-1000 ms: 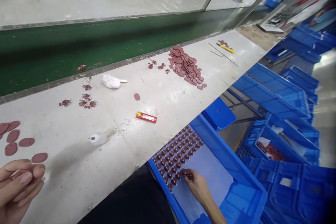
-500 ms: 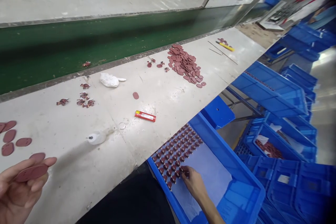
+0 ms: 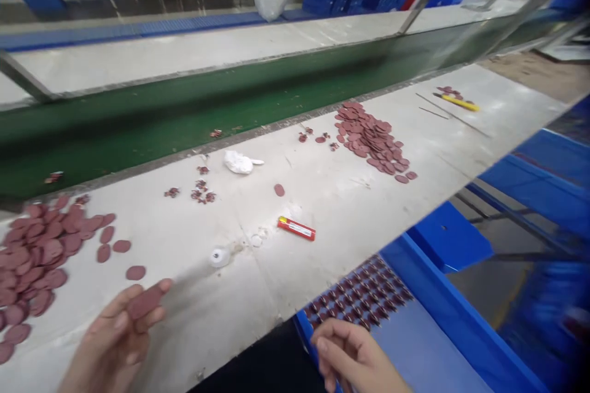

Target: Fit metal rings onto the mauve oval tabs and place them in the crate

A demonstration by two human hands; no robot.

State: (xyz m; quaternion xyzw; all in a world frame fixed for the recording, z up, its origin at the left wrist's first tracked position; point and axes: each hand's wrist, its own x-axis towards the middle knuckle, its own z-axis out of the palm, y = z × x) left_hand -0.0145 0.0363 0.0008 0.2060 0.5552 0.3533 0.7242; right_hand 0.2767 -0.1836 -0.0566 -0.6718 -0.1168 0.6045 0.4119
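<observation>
My left hand (image 3: 115,338) holds a flat reddish-brown oval piece (image 3: 144,302) between thumb and fingertips, low over the white worktable (image 3: 350,209). A heap of the same oval pieces (image 3: 32,258) lies just left of it. My right hand (image 3: 354,356) is at the bottom, fingers curled, above the near end of a blue crate (image 3: 461,325). Rows of small dark red parts (image 3: 364,295) line the crate's floor just beyond the fingers. Whether the right fingers hold anything is hidden.
A second pile of oval pieces (image 3: 371,138) lies far right on the table, a red lighter-like stick (image 3: 296,228) and a small white bottle (image 3: 220,256) in the middle, a crumpled white cloth (image 3: 238,162) further back. A green conveyor belt (image 3: 184,110) runs behind. A yellow tool (image 3: 458,102) lies far right.
The view has swung left and up, bringing the left heap of ovals into sight. My right hand has drawn back from the rows of parts toward the crate's near end. The left hand still holds its oval.
</observation>
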